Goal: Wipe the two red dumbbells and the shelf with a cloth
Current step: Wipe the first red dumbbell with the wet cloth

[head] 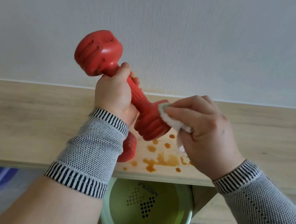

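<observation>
Left grip (116,95): fingers and thumb curled fully round the handle of a red dumbbell (124,86), holding it clear above the shelf (27,112). The dumbbell is tilted, its upper head up and to the left against the pale wall (175,29), its lower head down and to the right, just over the middle of the shelf. The grip sits on the upper half of the handle, so the upper head stands just beyond the thumb and the lower head lies below and right of the palm.

Right grip (203,134): fingers curled round a bunched white cloth (173,120) with a pale green edge. Fingertips press the cloth against the right-hand face of the dumbbell's lower head; cloth and head are touching.

Second red dumbbell (128,150): lying on the shelf near its front edge, mostly hidden behind the left wrist; only one head shows.

Shelf surface: orange-brown spill stains (164,160) spread between the second dumbbell and the right wrist, reaching almost to the front edge.

Below the front edge of the shelf: a green basin (145,218) with liquid in it and a dotted mark on its bottom. Both forearms wear grey knit sleeves with striped cuffs.
</observation>
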